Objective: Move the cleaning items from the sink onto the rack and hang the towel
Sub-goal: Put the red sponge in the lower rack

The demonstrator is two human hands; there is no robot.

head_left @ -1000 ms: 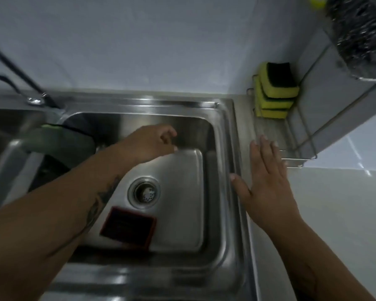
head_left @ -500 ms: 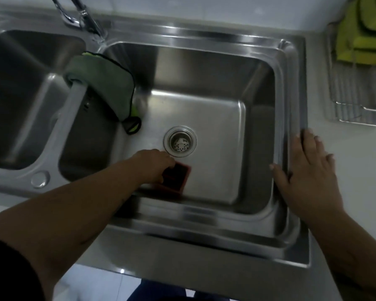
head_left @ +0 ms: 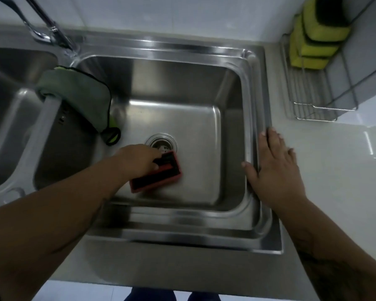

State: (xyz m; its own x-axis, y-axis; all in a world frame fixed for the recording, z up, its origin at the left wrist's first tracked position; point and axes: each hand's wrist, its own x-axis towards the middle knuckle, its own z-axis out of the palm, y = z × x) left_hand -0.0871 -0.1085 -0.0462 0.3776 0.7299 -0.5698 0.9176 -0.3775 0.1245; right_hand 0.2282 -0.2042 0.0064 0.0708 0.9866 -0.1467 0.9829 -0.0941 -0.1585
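Left hand point(head_left: 139, 159), centre of the frame: I have its grip closed on the red and black sponge point(head_left: 159, 174), fingers over the dark top face, thumb on the near red edge. I see the sponge tilted just below the drain point(head_left: 161, 143), partly covering its lower rim; whether it touches the basin floor I cannot tell. Right hand point(head_left: 276, 168), right of centre: I keep its grip open and flat, holding nothing, palm on the right rim of the sink point(head_left: 256, 105) with fingers spread onto the white counter point(head_left: 334, 181). Green towel point(head_left: 78, 94), upper left: it hangs draped over the divider between the two basins, its lower corner down inside the right basin, left of the drain. Tap point(head_left: 46, 29), upper left corner: mounted behind the divider. Wire rack point(head_left: 313, 101), upper right: it stands on the counter just beside the sink, with yellow and dark sponges point(head_left: 313, 40) stacked at its far end; the near part of it is bare.
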